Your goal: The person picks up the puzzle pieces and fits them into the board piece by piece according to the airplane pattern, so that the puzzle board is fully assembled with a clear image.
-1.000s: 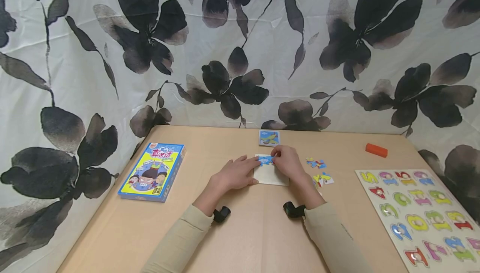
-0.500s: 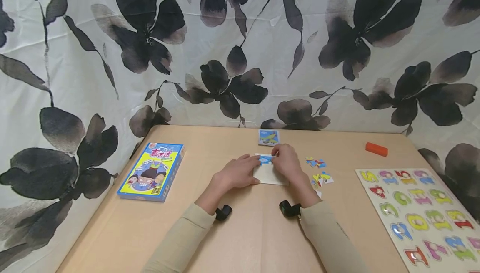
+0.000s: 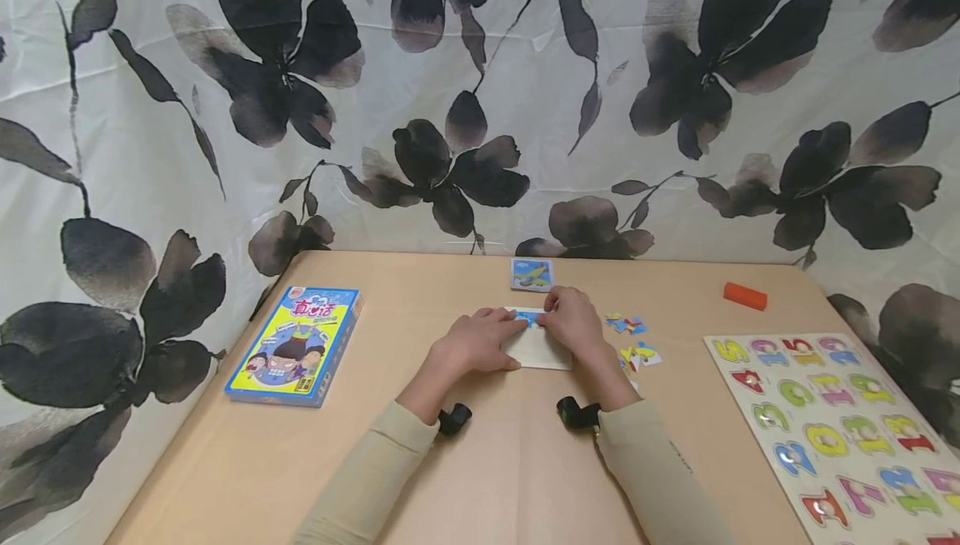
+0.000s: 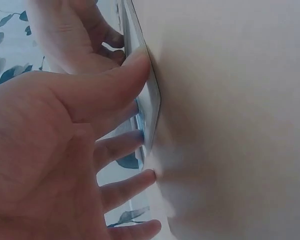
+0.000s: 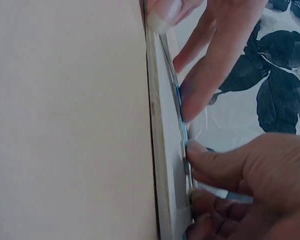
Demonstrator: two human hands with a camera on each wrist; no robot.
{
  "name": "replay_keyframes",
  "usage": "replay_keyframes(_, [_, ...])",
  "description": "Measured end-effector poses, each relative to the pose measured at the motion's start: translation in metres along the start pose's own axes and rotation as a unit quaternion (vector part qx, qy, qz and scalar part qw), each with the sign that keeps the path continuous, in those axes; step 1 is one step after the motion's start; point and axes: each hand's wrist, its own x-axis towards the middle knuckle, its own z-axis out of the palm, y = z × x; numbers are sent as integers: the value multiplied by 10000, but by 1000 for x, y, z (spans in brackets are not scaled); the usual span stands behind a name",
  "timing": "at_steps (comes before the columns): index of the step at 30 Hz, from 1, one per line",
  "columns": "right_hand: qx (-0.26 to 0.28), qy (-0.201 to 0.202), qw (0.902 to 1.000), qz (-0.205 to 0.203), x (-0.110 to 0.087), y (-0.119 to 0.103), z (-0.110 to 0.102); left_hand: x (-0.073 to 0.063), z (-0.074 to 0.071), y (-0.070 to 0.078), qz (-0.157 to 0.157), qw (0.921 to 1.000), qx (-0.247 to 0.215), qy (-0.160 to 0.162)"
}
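Note:
A small white puzzle board (image 3: 543, 353) lies on the table between both hands, with blue jigsaw pieces (image 3: 531, 317) along its far side. My left hand (image 3: 474, 340) rests on the board's left side: the fingertips touch the blue pieces, and the thumb presses the near-left edge, as the left wrist view shows. Two of its fingers lie past the board. My right hand (image 3: 576, 324) is at the far-right part, thumb and curled fingers pinching a puzzle piece (image 5: 186, 150) low over the board; the fingers hide most of this piece.
Loose puzzle pieces (image 3: 627, 324) and yellow-white pieces (image 3: 637, 355) lie right of the board. Behind it is a small picture puzzle (image 3: 532, 275) with a yellow plane. A boxed game (image 3: 294, 345) stands left, an orange block (image 3: 745, 296) and number board (image 3: 810, 395) right.
The head view has shifted slightly, so everything sits a little further left. Both hands stay at the board; the right hand's fingers have moved a little closer to the left fingertips.

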Motion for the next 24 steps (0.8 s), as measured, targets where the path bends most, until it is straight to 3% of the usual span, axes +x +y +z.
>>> replay_keyframes(8, [36, -122, 9987, -492, -4, 19, -18, 0, 3, 3, 44, 9999, 50, 87])
replay_keyframes(16, [116, 255, 9981, -549, -20, 46, -60, -2, 2, 3, 136, 9998, -34, 118])
replay_keyframes(24, [-94, 203, 9994, -269, -32, 78, -83, -6, 2, -2, 91, 9998, -123, 101])
